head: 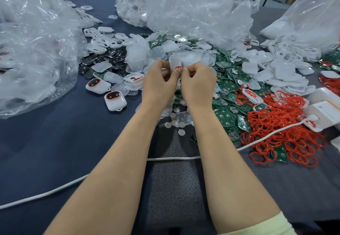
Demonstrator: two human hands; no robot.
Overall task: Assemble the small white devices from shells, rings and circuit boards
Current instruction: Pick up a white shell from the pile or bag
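Observation:
My left hand (160,79) and my right hand (197,80) meet above the middle of the table. Together they pinch a small white shell (174,62) with a red ring (179,67) at its lower edge. Most of the shell is hidden by my fingers. Two finished white devices (98,85) (115,100) with red-ringed dark windows lie to the left. Another shell with a red part (134,79) sits beside my left hand. Green circuit boards (228,95) are heaped to the right, next to a pile of red rings (279,124).
Large clear plastic bags (35,50) (180,8) (311,15) stand left, behind and right. Loose white shells (279,69), dark round discs (103,60) and small white discs (176,122) litter the blue cloth (64,142). A white cable (174,158) crosses under my forearms. White boxes (323,109) sit far right.

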